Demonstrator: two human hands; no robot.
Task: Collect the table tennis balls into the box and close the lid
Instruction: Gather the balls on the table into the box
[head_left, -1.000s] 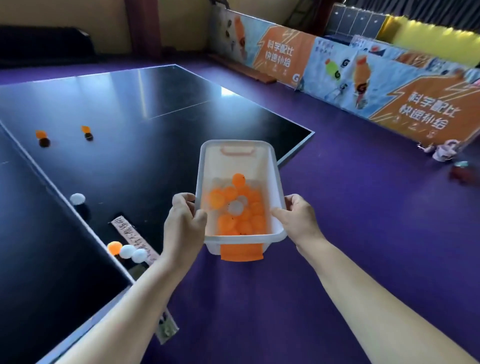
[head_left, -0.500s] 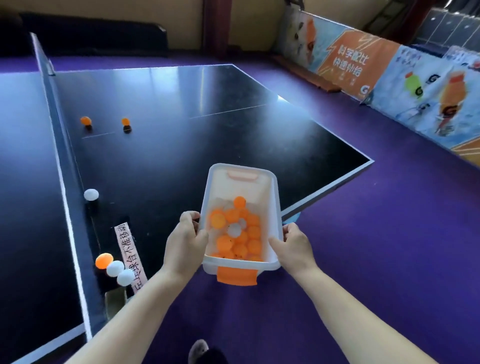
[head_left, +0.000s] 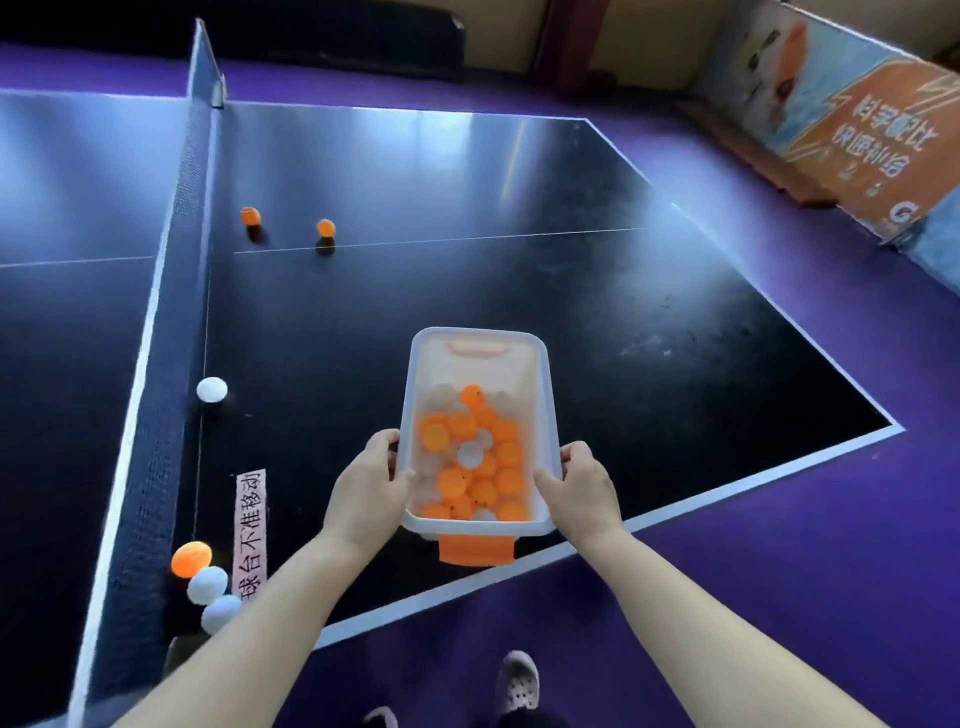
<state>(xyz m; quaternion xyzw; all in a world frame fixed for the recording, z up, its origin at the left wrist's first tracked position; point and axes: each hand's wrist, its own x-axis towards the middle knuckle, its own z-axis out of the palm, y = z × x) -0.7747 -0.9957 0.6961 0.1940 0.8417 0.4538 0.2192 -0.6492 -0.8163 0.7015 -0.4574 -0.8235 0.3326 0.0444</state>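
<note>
A clear plastic box (head_left: 480, 340) with orange end latches is held over the near edge of the black table tennis table (head_left: 597, 332). It has no lid on and holds several orange and white balls (head_left: 470, 467). My left hand (head_left: 366, 493) grips its left rim, my right hand (head_left: 584, 486) grips its right rim. Loose balls lie on the table: two orange ones (head_left: 250, 215) (head_left: 325, 227) far off by the centre line, a white one (head_left: 211, 389) beside the net, and an orange one (head_left: 190, 558) with two white ones (head_left: 208, 584) (head_left: 221, 613) at the net's near end.
The net (head_left: 171, 322) runs along the left of this table half. A paper strip with writing (head_left: 251, 530) is stuck near the net. Purple floor surrounds the table, with printed barrier boards (head_left: 841, 124) at the right. My shoes (head_left: 517, 680) show below.
The view has swung left and nearer the table. The box, held in both hands throughout, now hangs over the table's near edge instead of over the purple floor.
</note>
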